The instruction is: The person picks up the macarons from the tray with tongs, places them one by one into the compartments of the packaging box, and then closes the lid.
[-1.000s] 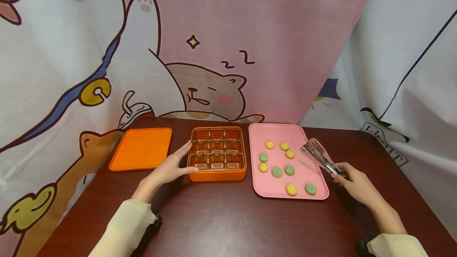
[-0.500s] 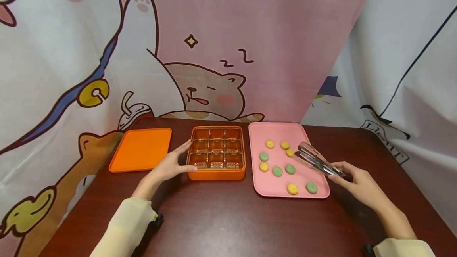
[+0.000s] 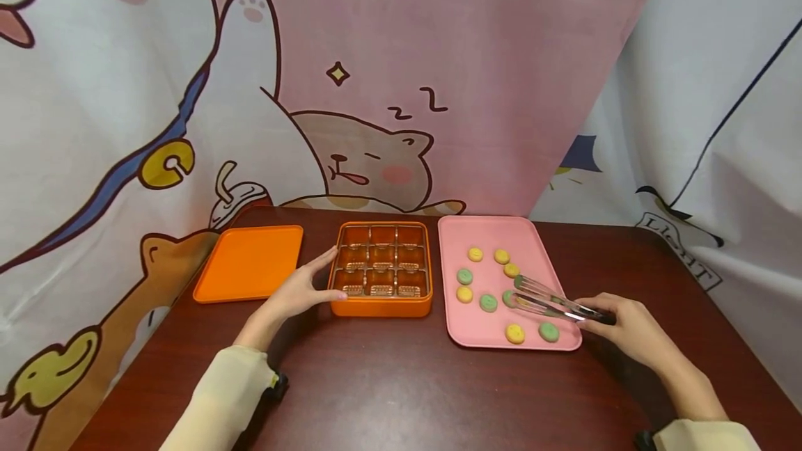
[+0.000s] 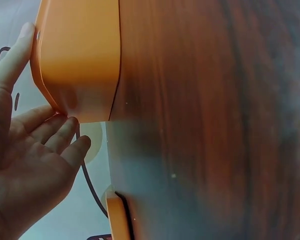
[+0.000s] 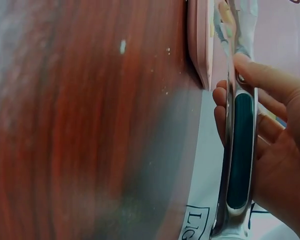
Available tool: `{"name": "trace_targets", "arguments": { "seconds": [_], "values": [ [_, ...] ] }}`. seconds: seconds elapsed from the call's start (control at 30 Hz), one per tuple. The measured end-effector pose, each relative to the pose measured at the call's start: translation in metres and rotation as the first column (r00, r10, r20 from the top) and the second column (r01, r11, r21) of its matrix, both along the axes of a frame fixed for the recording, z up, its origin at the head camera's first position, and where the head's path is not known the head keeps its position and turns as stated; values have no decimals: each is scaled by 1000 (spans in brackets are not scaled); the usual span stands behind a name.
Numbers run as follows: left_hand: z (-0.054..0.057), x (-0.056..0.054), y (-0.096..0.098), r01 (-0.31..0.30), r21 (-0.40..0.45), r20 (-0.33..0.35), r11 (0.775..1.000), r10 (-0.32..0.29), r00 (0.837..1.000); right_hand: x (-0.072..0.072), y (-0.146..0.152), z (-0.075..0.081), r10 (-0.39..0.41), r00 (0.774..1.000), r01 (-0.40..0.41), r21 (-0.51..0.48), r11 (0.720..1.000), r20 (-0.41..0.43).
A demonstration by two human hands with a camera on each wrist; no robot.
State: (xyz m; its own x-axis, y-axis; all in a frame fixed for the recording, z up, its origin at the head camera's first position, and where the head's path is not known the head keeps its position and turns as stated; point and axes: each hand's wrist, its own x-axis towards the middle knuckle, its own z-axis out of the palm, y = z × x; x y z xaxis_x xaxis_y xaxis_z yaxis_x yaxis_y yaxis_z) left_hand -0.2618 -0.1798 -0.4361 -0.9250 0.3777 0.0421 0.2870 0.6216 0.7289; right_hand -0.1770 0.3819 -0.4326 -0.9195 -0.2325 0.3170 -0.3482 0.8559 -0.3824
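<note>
My right hand (image 3: pixel 634 329) holds metal tongs (image 3: pixel 575 307) by their dark-gripped handle (image 5: pixel 241 150). The tongs' arms are spread, their tips low over the pink tray (image 3: pixel 485 228) and overlapping a green round cookie (image 3: pixel 507 297). Just beyond the tips lies a yellow round cookie (image 3: pixel 511 270). My left hand (image 3: pixel 299 294) rests at the near left corner of an orange box (image 3: pixel 381 308) with a clear divided insert (image 3: pixel 381 256). In the left wrist view the thumb lies along the box's rim and the fingertips touch its side.
Several other yellow and green cookies lie spread over the pink tray, such as a green cookie (image 3: pixel 548 331) near its front right corner. An orange lid-like tray (image 3: pixel 250 263) lies left of the box. A printed curtain (image 3: pixel 501 89) hangs behind the dark wooden table (image 3: pixel 401 381).
My right hand has brought the tongs left and then lower over the pink tray, tips now at a green cookie, their arms spread wider. My left hand stays at the box.
</note>
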Motion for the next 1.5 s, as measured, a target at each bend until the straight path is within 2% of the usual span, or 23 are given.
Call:
{"name": "trace_targets", "arguments": {
  "seconds": [0.2,0.47,0.7,0.93,1.2,1.5],
  "values": [
    [2,-1,1,-9,16,9,1000,9,1000,-4,-2,-1,18,1000,-18,44,999,-9],
    [1,-1,0,-6,-2,6,1000,6,1000,-7,-3,-4,-45,997,41,69,997,61],
    [0,0,0,-9,9,16,1000,9,1000,-11,-4,-8,-59,998,59,51,997,-6],
    [0,-1,-1,-11,9,30,1000,11,999,-12,-5,-8,-97,995,97,48,994,12],
    [1,0,-1,-5,11,28,1000,4,1000,-13,-14,-3,-104,995,105,29,994,-8],
    [3,-4,-2,40,-5,17,999,-39,999,-14,-30,6,-127,989,129,-10,992,81]
  ]
}}
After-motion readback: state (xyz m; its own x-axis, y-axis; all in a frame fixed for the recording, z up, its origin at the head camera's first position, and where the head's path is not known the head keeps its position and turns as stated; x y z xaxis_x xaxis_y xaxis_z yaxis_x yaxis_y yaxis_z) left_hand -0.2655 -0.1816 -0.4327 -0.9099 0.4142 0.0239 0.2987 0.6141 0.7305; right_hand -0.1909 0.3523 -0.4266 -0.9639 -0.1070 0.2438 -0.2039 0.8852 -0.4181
